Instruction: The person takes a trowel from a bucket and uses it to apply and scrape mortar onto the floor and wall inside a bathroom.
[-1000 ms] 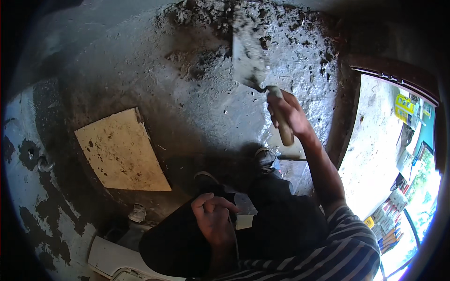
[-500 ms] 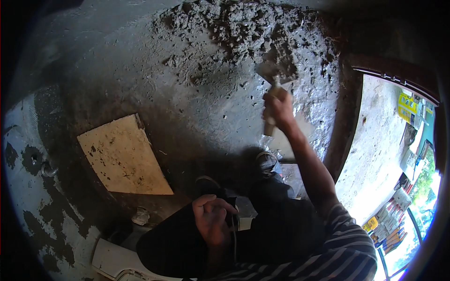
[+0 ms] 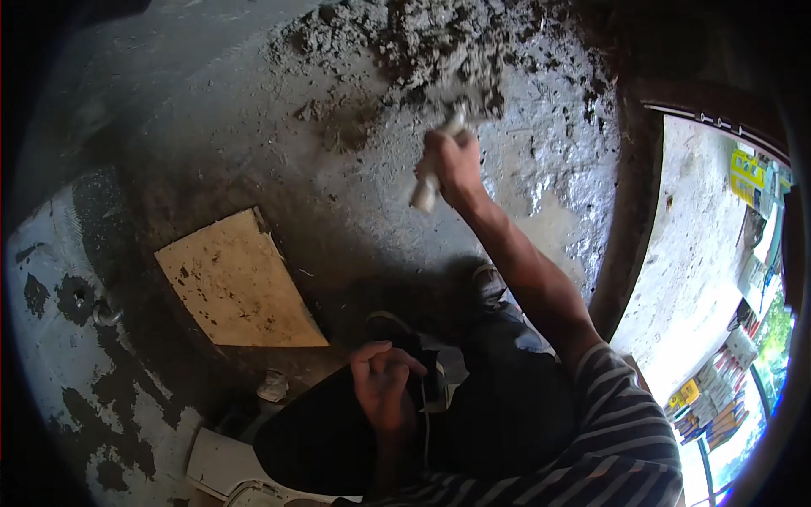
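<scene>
Right hand [image 3: 454, 166] shifted left, gripping rounded trowel handle [image 3: 426, 194] near lumpy mortar [image 3: 422, 46].

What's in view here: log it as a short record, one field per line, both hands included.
Right hand: closed around the handle of a trowel
Trowel state: blade blurred, near lumpy grey mix
Left hand: fingers loosely curled, apparently empty, above dark trousers
Board: pale, stained, left of both hands
Sleeve: striped, on right arm
</scene>
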Demonstrator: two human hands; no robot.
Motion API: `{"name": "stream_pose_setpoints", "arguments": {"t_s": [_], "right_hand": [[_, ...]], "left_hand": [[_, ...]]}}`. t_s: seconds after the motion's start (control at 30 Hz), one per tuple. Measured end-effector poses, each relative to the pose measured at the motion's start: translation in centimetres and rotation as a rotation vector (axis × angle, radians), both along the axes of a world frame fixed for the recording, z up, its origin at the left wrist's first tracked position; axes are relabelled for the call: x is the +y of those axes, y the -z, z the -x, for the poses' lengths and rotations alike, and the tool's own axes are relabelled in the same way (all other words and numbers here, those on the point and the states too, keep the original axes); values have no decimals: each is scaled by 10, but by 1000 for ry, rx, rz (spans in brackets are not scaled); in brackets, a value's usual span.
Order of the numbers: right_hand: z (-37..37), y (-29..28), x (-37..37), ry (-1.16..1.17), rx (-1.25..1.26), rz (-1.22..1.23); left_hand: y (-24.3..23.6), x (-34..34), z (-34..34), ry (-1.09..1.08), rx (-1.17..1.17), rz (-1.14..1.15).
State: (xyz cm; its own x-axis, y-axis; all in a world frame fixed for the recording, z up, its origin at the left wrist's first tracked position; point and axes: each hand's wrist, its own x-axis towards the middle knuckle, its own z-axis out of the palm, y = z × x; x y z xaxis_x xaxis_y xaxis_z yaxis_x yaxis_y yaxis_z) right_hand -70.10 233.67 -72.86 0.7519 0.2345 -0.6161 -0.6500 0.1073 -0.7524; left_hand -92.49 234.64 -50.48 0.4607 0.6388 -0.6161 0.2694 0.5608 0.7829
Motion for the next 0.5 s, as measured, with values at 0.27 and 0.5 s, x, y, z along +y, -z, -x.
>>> {"name": "stream_pose_setpoints", "arguments": {"t_s": [0.27, 0.5], "right_hand": [[47, -54, -68, -342, 244, 237], [0, -17, -29, -233, 81, 61]], "left_hand": [[3, 2, 8, -108, -14, -16], [5, 0, 18, -100, 17, -62]]}}
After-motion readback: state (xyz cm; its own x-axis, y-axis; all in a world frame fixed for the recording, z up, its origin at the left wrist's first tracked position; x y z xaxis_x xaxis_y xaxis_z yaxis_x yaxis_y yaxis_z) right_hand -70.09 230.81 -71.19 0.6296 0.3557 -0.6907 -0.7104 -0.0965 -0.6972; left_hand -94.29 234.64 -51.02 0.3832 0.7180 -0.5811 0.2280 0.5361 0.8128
